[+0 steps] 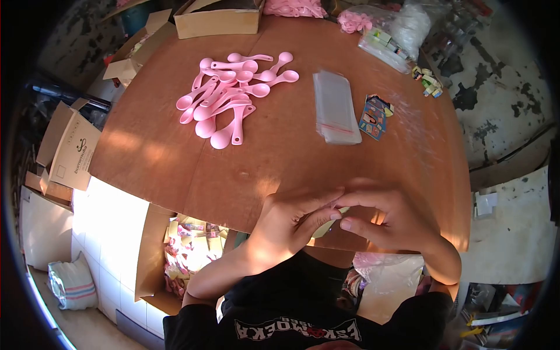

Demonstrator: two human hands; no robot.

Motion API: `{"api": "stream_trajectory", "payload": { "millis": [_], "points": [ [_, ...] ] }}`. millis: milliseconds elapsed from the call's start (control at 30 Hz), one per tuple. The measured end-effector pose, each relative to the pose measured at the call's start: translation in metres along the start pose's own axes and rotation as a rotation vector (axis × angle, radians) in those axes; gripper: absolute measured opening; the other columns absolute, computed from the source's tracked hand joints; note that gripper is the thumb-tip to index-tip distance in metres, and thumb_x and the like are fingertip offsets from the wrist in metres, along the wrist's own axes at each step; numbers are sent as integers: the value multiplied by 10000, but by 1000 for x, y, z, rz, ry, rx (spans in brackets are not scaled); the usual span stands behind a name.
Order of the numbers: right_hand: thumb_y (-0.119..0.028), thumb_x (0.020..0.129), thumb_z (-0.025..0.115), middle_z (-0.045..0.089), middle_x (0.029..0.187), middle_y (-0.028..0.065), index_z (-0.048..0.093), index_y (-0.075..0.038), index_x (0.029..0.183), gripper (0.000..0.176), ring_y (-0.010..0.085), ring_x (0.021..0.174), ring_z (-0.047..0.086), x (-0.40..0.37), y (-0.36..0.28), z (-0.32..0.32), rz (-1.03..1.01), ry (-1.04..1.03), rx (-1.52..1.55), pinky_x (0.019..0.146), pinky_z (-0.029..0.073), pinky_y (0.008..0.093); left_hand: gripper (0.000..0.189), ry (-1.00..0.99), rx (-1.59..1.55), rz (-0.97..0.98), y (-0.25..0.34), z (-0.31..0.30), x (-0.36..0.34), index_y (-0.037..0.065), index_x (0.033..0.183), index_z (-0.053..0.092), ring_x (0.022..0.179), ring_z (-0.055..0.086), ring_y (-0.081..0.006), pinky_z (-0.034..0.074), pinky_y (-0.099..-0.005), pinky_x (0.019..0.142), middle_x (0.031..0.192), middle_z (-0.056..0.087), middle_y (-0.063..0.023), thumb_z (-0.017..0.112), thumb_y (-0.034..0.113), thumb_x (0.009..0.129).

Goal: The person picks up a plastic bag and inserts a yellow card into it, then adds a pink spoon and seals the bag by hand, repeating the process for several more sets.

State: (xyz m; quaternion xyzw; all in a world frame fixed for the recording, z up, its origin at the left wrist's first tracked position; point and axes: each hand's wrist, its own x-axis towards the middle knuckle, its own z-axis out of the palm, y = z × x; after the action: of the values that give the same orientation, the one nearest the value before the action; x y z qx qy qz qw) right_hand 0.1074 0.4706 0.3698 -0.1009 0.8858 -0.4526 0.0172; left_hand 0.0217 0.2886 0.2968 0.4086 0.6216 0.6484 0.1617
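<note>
A: Hands?
B: Left hand (284, 224) narrow, apparently pinching a thin item (333, 205), mostly hidden, above the near edge of the desk (280, 169). Right hand (382, 217) meets it; thumb off its fingers, grip cannot be told.
A: Step?
B: Judged: fingertip work, perhaps on film. Next move calls for light, steady thumbs.
A: Supplies?
B: Pink spoons (224, 99) left; clear bags (337, 108) beside printed cards (373, 118).

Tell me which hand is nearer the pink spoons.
Left: the left hand is on the person's side of the pink spoons, slightly right; the right hand is farther right.
</note>
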Motion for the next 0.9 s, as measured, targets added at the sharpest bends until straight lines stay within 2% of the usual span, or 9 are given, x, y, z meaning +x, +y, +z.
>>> {"api": "stream_trajectory", "payload": {
  "millis": [100, 200, 267, 400, 533, 567, 633, 667, 900],
  "points": [
    [-70, 882, 649, 682, 970, 100, 675, -27, 1065, 190, 186, 859, 661, 4, -21, 1, 328, -61, -17, 757, 517, 294, 335, 40, 42, 91, -5, -1, -1, -33, 1136, 650, 869, 699, -276, 546, -327, 733, 1023, 688, -196, 722, 115, 844],
    [-96, 903, 645, 700, 957, 80, 678, -36, 1077, 187, 126, 776, 662, 8, -14, 5, 139, 52, -89, 711, 527, 259, 406, 91, 79, 261, -5, -6, -3, -26, 1191, 618, 881, 693, -251, 545, -333, 754, 1035, 688, -184, 739, 121, 833],
    [-68, 888, 660, 706, 965, 86, 677, -14, 1081, 201, 144, 799, 680, 24, -7, -2, 57, -31, 6, 708, 540, 265, 479, 65, -144, -30, -5, -10, -15, -88, 1276, 515, 1061, 626, -188, 502, -281, 883, 1205, 610, -172, 701, -3, 843],
    [-116, 907, 648, 708, 971, 73, 653, 8, 1117, 244, 86, 842, 657, 88, 24, -27, 67, -43, 250, 736, 529, 244, 475, 150, -117, -329, -14, -21, -37, -103, 1300, 461, 1006, 647, -174, 523, -264, 847, 1135, 641, -179, 648, -68, 864],
    [-94, 815, 681, 704, 953, 116, 630, -38, 1124, 318, 261, 884, 683, 182, 107, -28, -278, 321, -511, 792, 524, 375, 451, 148, -204, -292, -17, -22, -43, -116, 1286, 468, 957, 652, -153, 517, -248, 808, 1066, 668, -158, 643, -57, 874],
    [-94, 815, 681, 704, 953, 116, 630, -38, 1124, 318, 261, 884, 683, 197, 113, -27, -286, 324, -513, 792, 524, 375, 451, 151, -200, -285, -20, -22, -44, -116, 1286, 468, 957, 652, -153, 517, -248, 808, 1066, 668, -158, 643, -57, 874],
    [-60, 797, 672, 668, 995, 160, 601, -47, 1088, 300, 345, 915, 646, 217, 119, -21, -217, 303, -639, 803, 503, 422, 451, 240, -188, -148, -25, -19, -44, -11, 1292, 540, 726, 589, -34, 473, -202, 586, 921, 698, -101, 686, 16, 866],
    [-67, 796, 668, 659, 960, 172, 589, -39, 1020, 240, 369, 897, 632, 224, 124, -19, -288, 297, -644, 786, 492, 454, 454, 202, -143, -172, -24, -24, -46, -12, 1293, 537, 749, 605, -44, 486, -205, 606, 957, 699, -112, 687, 17, 865],
    [-45, 783, 664, 666, 945, 161, 598, -38, 1012, 238, 364, 860, 638, 217, 123, -21, -281, 250, -1035, 753, 497, 460, 470, 176, -130, -186, -21, -31, -39, -15, 1301, 528, 766, 617, -46, 497, -209, 630, 967, 697, -115, 691, 20, 861]
  ]
}}
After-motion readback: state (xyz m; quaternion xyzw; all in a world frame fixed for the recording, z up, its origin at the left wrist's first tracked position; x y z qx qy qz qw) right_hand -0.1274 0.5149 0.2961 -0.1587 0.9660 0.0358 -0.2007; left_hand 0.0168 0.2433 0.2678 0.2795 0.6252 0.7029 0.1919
